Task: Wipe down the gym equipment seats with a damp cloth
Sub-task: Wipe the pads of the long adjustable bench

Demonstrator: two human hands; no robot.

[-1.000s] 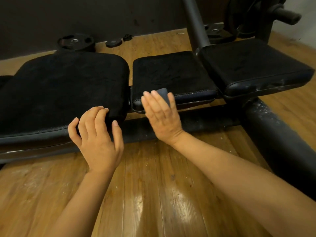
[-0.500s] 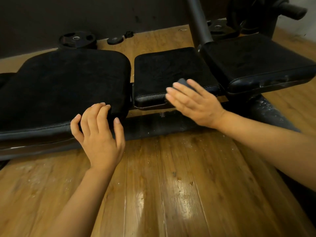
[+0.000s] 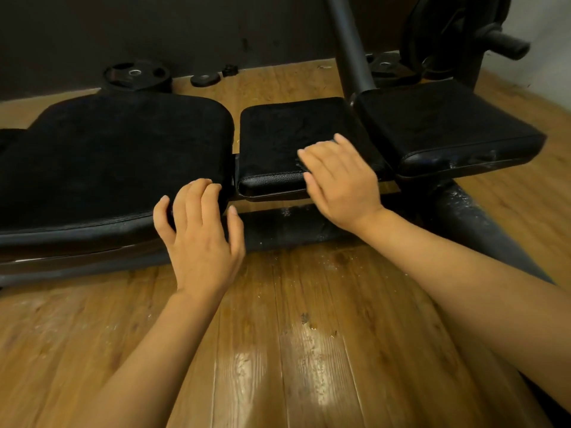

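Fingers [image 3: 318, 162] flat on one cloth [image 3: 301, 164]; three pads [image 3: 278, 134]; two hands.

This is a gym, or a weights room. A low bench with 3 black padded sections [image 3: 123, 156] sits on a dark metal frame [image 3: 309, 225] over a worn wooden plank floor [image 3: 278, 350], and loose weight plates [image 3: 136, 74] lie on the floor by the dark back wall [image 3: 154, 29]. At the upper right a large plate is loaded on a bar sleeve [image 3: 500, 41], beside a slanted steel upright [image 3: 349, 47] of the machine.
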